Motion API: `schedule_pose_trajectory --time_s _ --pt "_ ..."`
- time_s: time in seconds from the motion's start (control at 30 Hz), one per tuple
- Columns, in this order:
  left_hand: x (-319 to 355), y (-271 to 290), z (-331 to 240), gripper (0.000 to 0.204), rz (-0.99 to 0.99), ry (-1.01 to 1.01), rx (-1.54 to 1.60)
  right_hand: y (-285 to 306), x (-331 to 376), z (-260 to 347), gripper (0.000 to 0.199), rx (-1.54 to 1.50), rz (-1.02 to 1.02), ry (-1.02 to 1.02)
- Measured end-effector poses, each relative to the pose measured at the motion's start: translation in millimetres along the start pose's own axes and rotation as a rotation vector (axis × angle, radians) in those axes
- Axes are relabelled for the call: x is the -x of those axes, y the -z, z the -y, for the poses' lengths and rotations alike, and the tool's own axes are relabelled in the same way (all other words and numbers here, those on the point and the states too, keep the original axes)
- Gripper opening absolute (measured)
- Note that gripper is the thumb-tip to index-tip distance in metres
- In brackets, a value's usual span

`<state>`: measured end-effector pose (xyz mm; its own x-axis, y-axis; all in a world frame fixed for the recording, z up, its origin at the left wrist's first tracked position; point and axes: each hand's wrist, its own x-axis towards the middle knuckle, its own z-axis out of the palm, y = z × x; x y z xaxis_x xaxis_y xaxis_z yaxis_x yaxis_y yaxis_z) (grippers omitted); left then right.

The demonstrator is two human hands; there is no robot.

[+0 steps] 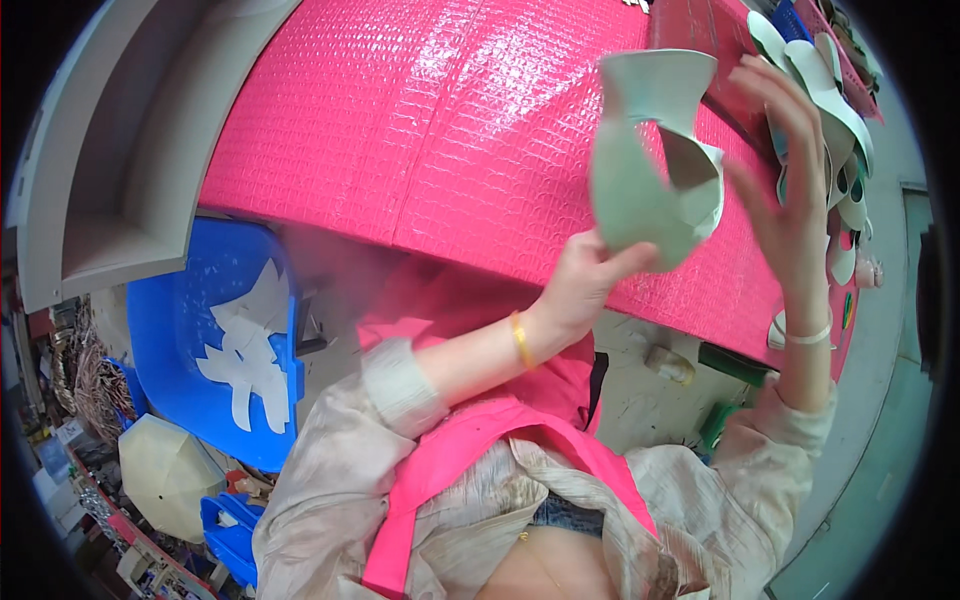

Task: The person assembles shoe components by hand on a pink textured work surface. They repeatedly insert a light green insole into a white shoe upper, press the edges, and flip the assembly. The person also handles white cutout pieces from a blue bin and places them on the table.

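My left hand (580, 287) pinches the lower edge of a pale green, curved shoe upper (622, 180) between thumb and fingers. The piece is held up over the pink table, with a wide flared end at the top and an opening in its middle. Through that opening a darker inner side and a white edge show. Just right of the piece, my right hand (792, 185) is raised with its fingers stretched out and somewhat blurred; nothing shows in it. Beyond it hang or lie several similar pale shoe uppers (840, 115) along the table's right end.
A glossy pink-covered table (400, 130) lies before me, with a dark red block or box (700, 30) at its far right. On the left stand a grey shelf-like unit (160, 130) and a blue bin (165, 330) holding white cut pieces (250, 360). A pale folded umbrella-like object (170, 475) sits below.
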<state>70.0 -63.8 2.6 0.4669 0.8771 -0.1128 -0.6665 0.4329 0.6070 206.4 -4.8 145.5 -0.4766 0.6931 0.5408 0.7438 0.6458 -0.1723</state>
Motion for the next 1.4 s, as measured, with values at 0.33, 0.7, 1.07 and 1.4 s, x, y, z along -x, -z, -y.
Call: schedule_pose_trajectory --time_s 0.33,0.7,1.07,1.4 --pt "-9 25 -83 0.029 -0.001 -0.662 -1.484 -84 52 -26 0.036 0.002 0.537 -0.484" --pt "-109 -7 -76 0.030 -0.029 -0.396 -1.627 -72 84 -14 0.013 0.209 0.121 -0.225" --pt "-76 -14 -103 0.043 0.074 -0.706 -1.859 -72 79 -34 0.019 -0.551 0.072 -0.740" --pt "-57 -7 -74 0.010 0.311 -0.603 -2.479 -71 70 -42 0.030 -0.332 0.376 -0.343"
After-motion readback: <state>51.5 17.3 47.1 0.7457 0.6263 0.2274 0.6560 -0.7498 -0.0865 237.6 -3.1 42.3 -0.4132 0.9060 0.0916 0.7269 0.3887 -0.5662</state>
